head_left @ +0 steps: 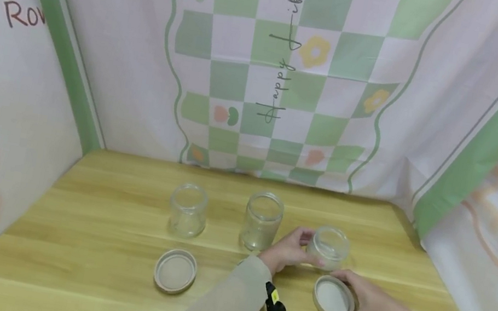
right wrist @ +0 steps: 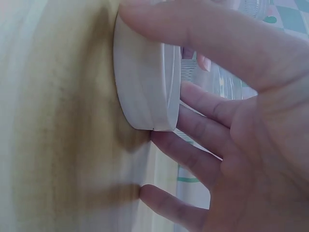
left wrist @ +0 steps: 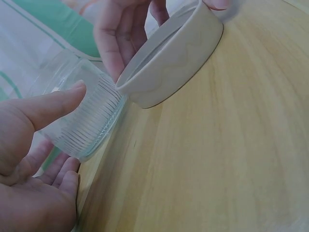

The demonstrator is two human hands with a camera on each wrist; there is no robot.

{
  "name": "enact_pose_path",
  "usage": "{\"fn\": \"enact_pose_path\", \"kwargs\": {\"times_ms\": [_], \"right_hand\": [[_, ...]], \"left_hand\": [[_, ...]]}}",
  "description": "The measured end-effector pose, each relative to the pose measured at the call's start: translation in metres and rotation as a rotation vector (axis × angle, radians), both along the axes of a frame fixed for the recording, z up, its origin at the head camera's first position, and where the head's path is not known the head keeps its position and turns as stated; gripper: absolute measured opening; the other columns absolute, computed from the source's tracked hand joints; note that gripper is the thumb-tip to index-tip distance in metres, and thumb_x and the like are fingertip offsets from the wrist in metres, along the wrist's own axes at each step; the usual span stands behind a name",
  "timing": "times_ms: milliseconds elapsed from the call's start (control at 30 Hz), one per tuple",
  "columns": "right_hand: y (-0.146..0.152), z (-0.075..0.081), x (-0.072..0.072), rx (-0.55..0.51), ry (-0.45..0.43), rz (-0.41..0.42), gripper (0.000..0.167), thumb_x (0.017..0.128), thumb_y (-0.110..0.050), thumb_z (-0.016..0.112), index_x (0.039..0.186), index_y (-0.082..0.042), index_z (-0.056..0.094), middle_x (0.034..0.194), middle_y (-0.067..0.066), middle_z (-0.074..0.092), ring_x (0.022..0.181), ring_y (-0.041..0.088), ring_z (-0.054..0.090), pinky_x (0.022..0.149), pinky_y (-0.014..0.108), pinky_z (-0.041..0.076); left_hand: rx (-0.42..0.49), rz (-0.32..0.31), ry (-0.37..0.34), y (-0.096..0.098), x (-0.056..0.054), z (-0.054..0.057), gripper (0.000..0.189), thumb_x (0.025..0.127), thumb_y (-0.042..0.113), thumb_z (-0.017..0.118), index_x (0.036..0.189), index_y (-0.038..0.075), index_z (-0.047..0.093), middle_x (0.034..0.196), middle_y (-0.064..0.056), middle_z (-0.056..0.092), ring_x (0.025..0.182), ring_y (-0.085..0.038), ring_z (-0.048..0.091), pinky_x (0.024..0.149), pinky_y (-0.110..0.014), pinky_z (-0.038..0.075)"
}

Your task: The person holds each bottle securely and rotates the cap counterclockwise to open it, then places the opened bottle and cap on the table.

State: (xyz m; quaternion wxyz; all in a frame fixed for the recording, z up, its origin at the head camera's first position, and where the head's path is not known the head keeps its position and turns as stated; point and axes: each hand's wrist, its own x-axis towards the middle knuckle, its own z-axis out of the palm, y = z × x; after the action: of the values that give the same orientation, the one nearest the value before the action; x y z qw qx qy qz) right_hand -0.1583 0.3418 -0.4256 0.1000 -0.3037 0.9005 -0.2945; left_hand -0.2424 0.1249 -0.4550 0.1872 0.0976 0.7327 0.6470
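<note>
My left hand (head_left: 290, 249) is at the right-hand short glass jar (head_left: 331, 250), its thumb across the near side and its fingers at the left side. In the left wrist view the ribbed wall of this jar (left wrist: 94, 113) shows between thumb and fingers. My right hand (head_left: 379, 309) holds a beige round lid (head_left: 332, 298) by its rim, just in front of that jar. The lid's hollow inside faces up. In the right wrist view the thumb is on one side of the lid (right wrist: 140, 77) and fingers are on the other.
A taller glass jar (head_left: 262, 224) stands in the middle, left of my left hand. Further left is another short glass jar (head_left: 187, 214), with a second beige lid (head_left: 175, 271) lying before it. The wooden table (head_left: 108, 275) meets printed curtains (head_left: 269, 70) at the back and sides.
</note>
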Motion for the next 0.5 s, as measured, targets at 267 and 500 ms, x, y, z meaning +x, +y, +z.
{"fn": "enact_pose_path", "kwargs": {"times_ms": [267, 500], "right_hand": [[-0.0004, -0.0018, 0.0000, 0.018, 0.020, -0.009, 0.084, 0.072, -0.032, 0.090, 0.136, 0.003, 0.048, 0.128, 0.012, 0.058, 0.110, 0.023, 0.057, 0.085, 0.031, 0.050], [-0.0024, 0.0007, 0.0037, 0.028, 0.010, -0.037, 0.086, 0.077, -0.036, 0.087, 0.141, 0.004, 0.045, 0.132, 0.017, 0.056, 0.113, 0.030, 0.056, 0.088, 0.035, 0.051]], "left_hand": [[0.006, -0.002, -0.015, -0.0013, -0.0005, -0.0022, 0.066, 0.075, 0.009, 0.089, 0.131, 0.021, 0.057, 0.128, 0.007, 0.059, 0.127, -0.022, 0.051, 0.108, -0.047, 0.042], [0.004, -0.013, -0.003, -0.0004, -0.0004, -0.0025, 0.069, 0.073, 0.007, 0.089, 0.132, 0.020, 0.056, 0.129, 0.006, 0.059, 0.126, -0.022, 0.051, 0.108, -0.046, 0.042]]}}
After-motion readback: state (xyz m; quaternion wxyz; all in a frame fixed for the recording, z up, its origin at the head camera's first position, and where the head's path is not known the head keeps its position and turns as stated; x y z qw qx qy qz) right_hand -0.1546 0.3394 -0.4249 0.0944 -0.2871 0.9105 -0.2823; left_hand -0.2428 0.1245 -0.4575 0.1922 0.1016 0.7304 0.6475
